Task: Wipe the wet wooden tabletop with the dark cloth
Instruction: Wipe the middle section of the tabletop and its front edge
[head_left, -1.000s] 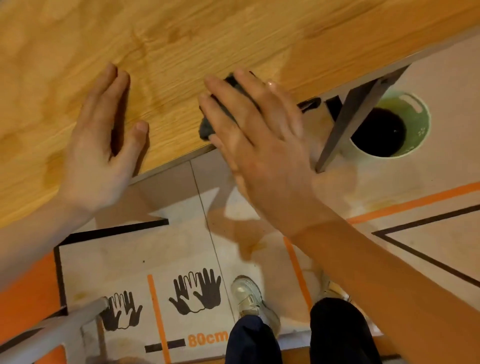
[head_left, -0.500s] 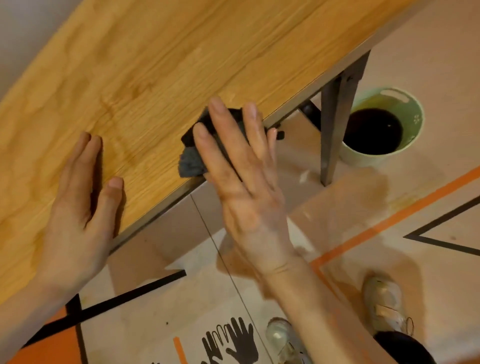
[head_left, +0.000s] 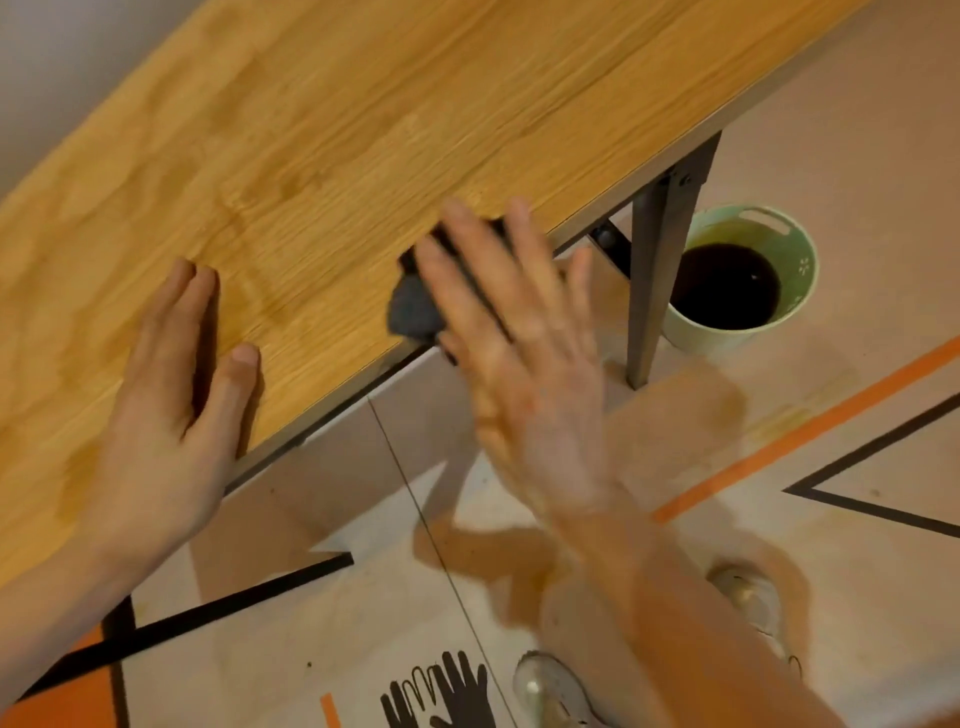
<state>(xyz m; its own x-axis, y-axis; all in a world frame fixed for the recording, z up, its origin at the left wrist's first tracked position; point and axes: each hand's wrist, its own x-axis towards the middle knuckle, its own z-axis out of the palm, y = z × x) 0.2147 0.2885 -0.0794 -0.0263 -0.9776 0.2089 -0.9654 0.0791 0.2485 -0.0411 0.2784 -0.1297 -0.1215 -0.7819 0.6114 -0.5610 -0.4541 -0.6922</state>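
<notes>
The wooden tabletop (head_left: 337, 145) runs diagonally across the upper left of the head view, with faint damp patches near its front edge. The dark cloth (head_left: 413, 312) lies bunched at that front edge. My right hand (head_left: 519, 343) presses flat on the cloth, fingers spread over it, and most of the cloth is hidden under the palm. My left hand (head_left: 171, 395) rests flat on the tabletop to the left of the cloth, fingers together and holding nothing.
A pale green bucket (head_left: 701, 332) of dark liquid stands on the floor beside the metal table leg (head_left: 660, 270), to the right of my right hand. The floor carries orange and black tape lines and hand-print markings. My shoes show at the bottom.
The camera has tilted and swung. My right hand has kept sliding the cloth along the table's front edge. My left hand stays flat on the wood.
</notes>
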